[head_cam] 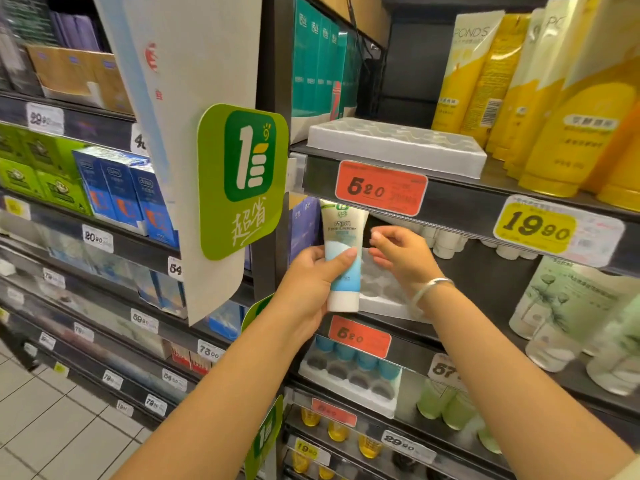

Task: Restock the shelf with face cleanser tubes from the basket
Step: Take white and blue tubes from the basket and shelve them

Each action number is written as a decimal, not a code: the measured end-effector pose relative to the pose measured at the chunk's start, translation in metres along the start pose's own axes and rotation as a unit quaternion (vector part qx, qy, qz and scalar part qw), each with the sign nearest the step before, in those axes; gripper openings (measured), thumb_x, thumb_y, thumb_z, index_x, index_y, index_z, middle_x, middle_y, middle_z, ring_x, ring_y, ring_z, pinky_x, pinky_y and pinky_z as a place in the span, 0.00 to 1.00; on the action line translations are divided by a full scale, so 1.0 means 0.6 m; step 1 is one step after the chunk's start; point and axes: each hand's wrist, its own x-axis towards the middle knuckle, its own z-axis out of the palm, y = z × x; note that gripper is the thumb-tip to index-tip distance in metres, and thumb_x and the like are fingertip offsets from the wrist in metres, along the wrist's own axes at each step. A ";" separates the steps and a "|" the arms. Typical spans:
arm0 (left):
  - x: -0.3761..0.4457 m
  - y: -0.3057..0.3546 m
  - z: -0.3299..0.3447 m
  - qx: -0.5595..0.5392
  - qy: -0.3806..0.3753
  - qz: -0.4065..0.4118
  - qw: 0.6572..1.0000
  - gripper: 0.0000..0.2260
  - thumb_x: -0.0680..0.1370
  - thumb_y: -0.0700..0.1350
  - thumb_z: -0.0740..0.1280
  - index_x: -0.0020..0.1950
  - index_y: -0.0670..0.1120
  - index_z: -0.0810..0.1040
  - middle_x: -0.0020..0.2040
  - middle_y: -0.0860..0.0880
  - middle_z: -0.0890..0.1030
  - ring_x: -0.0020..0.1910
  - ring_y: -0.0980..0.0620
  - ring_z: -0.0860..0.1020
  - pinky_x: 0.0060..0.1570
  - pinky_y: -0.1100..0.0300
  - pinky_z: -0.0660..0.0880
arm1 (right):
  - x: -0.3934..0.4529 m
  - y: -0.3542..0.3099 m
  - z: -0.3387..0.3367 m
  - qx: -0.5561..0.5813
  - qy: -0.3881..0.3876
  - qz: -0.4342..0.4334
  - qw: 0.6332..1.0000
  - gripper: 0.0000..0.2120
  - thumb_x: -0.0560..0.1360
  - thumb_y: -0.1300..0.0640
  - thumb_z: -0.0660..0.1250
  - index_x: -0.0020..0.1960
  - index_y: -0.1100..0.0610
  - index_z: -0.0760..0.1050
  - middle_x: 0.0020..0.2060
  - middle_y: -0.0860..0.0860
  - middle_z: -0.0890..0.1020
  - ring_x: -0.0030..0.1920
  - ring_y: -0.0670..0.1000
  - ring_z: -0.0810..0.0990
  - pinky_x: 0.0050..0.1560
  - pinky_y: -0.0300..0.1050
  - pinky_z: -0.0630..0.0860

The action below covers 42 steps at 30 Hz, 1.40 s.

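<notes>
One tube (343,258), cap down, was gripped in the left hand (313,275) over the near-empty middle-shelf tray (381,299), the right hand (394,252) loosely open beside it holding nothing, so restocking looked barely begun.

The tube (343,258) looks like smooth plastic with a soft shine, and the trays (398,147) are thin white moulded plastic, matt. The price tags (381,188) are glossy paper, the bracelet (431,287) is polished metal, and the shelf (460,202) edge is dark matt metal.
</notes>
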 end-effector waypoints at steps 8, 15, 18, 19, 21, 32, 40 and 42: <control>0.025 -0.001 0.059 0.032 0.005 -0.006 0.999 0.18 0.74 0.40 0.69 0.63 0.41 0.70 0.54 0.44 0.79 0.52 0.47 0.79 0.57 0.51 0.76 | -0.060 -0.022 -0.050 0.063 -0.177 -0.013 0.982 0.14 0.70 0.56 0.66 0.55 0.55 0.75 0.47 0.51 0.82 0.45 0.48 0.82 0.45 0.40 0.79; 0.031 -0.018 0.077 0.022 -0.018 -0.020 0.999 0.17 0.75 0.38 0.67 0.63 0.40 0.70 0.55 0.42 0.78 0.55 0.43 0.78 0.57 0.47 0.75 | -0.063 -0.016 -0.063 -0.049 -0.145 -0.056 0.987 0.18 0.70 0.63 0.71 0.56 0.50 0.73 0.52 0.51 0.81 0.50 0.49 0.82 0.49 0.41 0.80; 0.029 -0.018 0.058 0.123 -0.039 0.003 0.992 0.15 0.76 0.43 0.67 0.61 0.44 0.71 0.55 0.45 0.79 0.55 0.45 0.79 0.59 0.47 0.75 | -0.061 -0.011 -0.068 -0.058 -0.121 -0.051 0.990 0.19 0.69 0.64 0.71 0.57 0.52 0.72 0.53 0.53 0.81 0.52 0.52 0.82 0.53 0.46 0.79; 0.028 -0.018 0.048 0.209 -0.038 0.028 0.977 0.15 0.75 0.45 0.68 0.61 0.46 0.71 0.55 0.47 0.78 0.55 0.47 0.78 0.58 0.49 0.75 | -0.059 -0.010 -0.069 -0.063 -0.110 -0.055 0.990 0.19 0.70 0.64 0.71 0.57 0.53 0.71 0.53 0.53 0.80 0.52 0.52 0.81 0.53 0.46 0.79; 0.027 -0.020 0.025 0.392 -0.040 0.093 0.915 0.17 0.75 0.47 0.69 0.61 0.47 0.71 0.53 0.49 0.78 0.52 0.51 0.78 0.55 0.56 0.75 | -0.053 -0.010 -0.067 -0.037 -0.075 -0.057 0.995 0.17 0.70 0.65 0.70 0.56 0.56 0.71 0.50 0.53 0.80 0.49 0.50 0.81 0.50 0.43 0.80; 0.014 -0.035 -0.022 0.692 -0.080 0.184 0.694 0.12 0.78 0.43 0.61 0.59 0.52 0.78 0.57 0.49 0.80 0.57 0.47 0.75 0.59 0.51 0.72 | -0.001 -0.016 -0.029 -0.055 0.050 -0.015 0.997 0.09 0.71 0.64 0.71 0.46 0.54 0.74 0.41 0.49 0.79 0.43 0.51 0.78 0.41 0.44 0.77; 0.022 -0.033 -0.038 0.656 -0.096 0.181 0.726 0.12 0.79 0.41 0.60 0.59 0.51 0.78 0.56 0.47 0.80 0.56 0.47 0.74 0.56 0.53 0.72 | 0.005 -0.009 0.001 -0.067 0.071 -0.037 0.995 0.18 0.69 0.67 0.71 0.58 0.63 0.72 0.50 0.52 0.77 0.49 0.49 0.77 0.51 0.44 0.75; 0.023 -0.031 -0.041 0.648 -0.104 0.183 0.732 0.12 0.79 0.41 0.60 0.59 0.50 0.79 0.56 0.47 0.80 0.56 0.47 0.74 0.56 0.53 0.71 | 0.007 -0.006 0.004 -0.061 0.082 -0.031 0.994 0.19 0.70 0.67 0.71 0.58 0.61 0.71 0.52 0.54 0.78 0.50 0.49 0.77 0.54 0.45 0.75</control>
